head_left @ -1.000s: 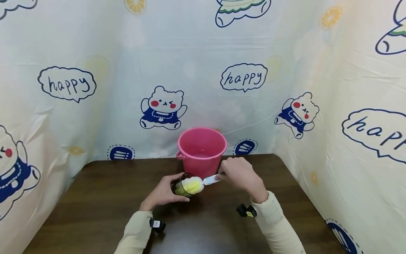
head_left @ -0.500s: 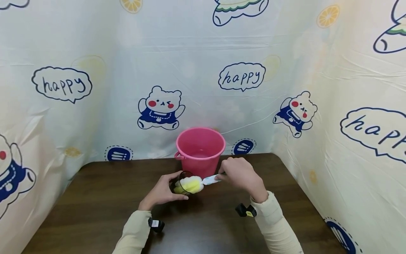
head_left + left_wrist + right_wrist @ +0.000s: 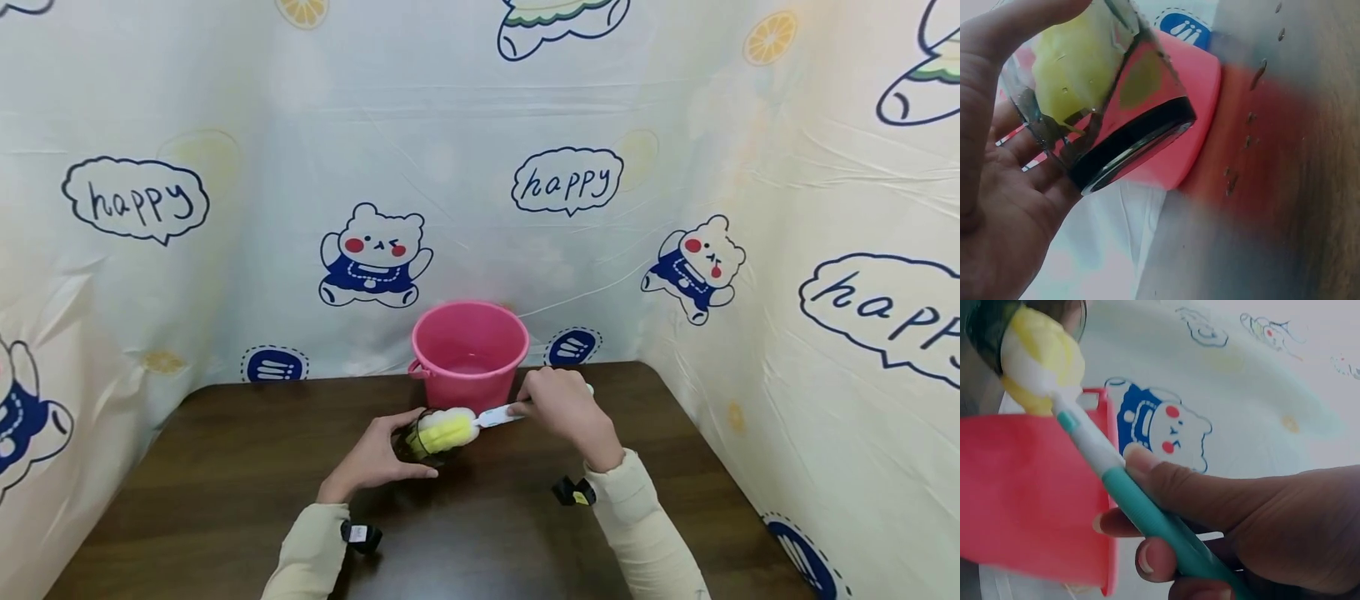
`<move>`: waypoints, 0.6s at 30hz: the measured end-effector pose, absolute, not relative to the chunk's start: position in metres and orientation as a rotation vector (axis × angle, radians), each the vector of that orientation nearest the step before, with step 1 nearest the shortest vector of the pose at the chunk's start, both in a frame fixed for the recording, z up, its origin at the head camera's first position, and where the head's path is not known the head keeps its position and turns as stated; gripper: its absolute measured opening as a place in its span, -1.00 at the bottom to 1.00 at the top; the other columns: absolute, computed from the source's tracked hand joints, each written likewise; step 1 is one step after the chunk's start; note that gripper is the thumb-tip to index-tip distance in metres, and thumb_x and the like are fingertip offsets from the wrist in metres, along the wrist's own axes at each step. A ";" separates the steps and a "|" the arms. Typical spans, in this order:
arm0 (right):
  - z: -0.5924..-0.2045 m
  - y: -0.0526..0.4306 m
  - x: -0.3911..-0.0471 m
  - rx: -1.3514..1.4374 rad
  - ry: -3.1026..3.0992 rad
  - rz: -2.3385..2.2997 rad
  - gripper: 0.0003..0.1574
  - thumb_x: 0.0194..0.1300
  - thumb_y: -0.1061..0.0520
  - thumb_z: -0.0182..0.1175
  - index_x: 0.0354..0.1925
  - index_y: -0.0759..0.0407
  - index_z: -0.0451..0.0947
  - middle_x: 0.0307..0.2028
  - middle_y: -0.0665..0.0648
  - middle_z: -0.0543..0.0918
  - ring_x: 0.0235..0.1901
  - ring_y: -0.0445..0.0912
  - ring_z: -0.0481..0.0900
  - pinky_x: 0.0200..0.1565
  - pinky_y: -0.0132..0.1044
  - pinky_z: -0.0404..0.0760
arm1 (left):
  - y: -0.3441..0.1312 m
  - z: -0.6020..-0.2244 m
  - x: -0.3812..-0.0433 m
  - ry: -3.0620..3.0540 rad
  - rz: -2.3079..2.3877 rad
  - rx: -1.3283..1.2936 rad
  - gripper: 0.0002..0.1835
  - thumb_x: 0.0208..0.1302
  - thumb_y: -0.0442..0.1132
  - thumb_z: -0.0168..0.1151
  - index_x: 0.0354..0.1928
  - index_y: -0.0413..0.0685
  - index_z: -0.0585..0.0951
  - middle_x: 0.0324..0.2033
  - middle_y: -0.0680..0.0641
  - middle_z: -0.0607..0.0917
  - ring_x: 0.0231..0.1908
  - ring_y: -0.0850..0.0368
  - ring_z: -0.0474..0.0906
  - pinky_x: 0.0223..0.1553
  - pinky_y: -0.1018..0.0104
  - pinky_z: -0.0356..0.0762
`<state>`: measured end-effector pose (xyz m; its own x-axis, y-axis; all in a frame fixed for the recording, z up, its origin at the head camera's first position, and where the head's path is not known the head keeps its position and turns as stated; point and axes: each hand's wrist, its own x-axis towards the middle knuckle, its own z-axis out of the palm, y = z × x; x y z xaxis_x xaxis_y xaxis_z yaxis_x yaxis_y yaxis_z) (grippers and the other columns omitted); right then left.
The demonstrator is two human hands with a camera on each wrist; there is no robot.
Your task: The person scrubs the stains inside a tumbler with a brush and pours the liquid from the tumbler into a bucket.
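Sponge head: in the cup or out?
Partly in: one end of the sponge head shows through the cup; the other sticks out uncovered.

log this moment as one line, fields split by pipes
left hand: grips tilted tinted cup | right hand: holds sponge brush by handle | sponge head: partly inside cup | pink bucket: stands beyond cup

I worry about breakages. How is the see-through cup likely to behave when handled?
The cup is probably slippery, since its smooth wall looks wet. Its glossy, see-through sides appear stiff and perhaps fragile, though I can't tell glass from plastic. Its round base suggests it may roll if laid sideways.
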<state>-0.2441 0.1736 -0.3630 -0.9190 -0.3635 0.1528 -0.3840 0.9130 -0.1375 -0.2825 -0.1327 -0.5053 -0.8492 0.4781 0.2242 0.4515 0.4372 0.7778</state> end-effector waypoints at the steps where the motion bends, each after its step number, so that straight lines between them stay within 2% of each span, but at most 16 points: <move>1: -0.363 0.175 -0.246 0.575 -2.958 0.253 -0.67 0.21 -0.14 0.46 -0.61 -0.08 0.75 -0.82 -0.17 0.37 -0.70 -0.21 0.29 -0.64 -0.35 0.17 | -0.133 -0.505 -0.282 2.636 1.403 0.865 0.10 -0.16 0.16 0.68 0.44 -0.14 0.43 0.37 -0.10 0.51 0.35 -0.12 0.44 0.25 -0.18 0.51; 6: -0.364 0.182 -0.252 0.552 -3.027 0.303 -0.66 0.23 -0.13 0.45 -0.64 -0.13 0.73 -0.81 -0.12 0.41 -0.67 -0.19 0.29 -0.63 -0.33 0.16 | -0.136 -0.504 -0.283 2.634 1.376 0.905 0.09 -0.16 0.18 0.68 0.43 -0.14 0.44 0.36 -0.10 0.52 0.33 -0.11 0.45 0.24 -0.18 0.52; 14: -0.362 0.189 -0.252 0.510 -3.075 0.371 -0.75 0.24 -0.13 0.44 -0.51 -0.11 0.81 -0.70 -0.17 0.55 -0.63 -0.20 0.45 -0.59 -0.30 0.39 | -0.134 -0.500 -0.283 2.624 1.371 0.905 0.09 -0.18 0.14 0.70 0.43 -0.10 0.45 0.37 -0.06 0.52 0.34 -0.07 0.45 0.26 -0.17 0.51; 18: -0.362 0.192 -0.251 0.564 -3.077 0.374 -0.79 0.24 -0.12 0.44 -0.44 -0.09 0.84 -0.67 -0.19 0.57 -0.63 -0.23 0.43 -0.58 -0.31 0.39 | -0.131 -0.498 -0.286 2.614 1.379 0.905 0.08 -0.20 0.09 0.72 0.43 -0.07 0.46 0.35 -0.01 0.54 0.33 -0.04 0.45 0.26 -0.17 0.50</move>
<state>-0.2513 0.1916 -0.3616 -0.9360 -0.3505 0.0342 -0.3484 0.9077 -0.2337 -0.2857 -0.1309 -0.4980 -0.8274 0.5174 0.2184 0.4724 0.4309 0.7689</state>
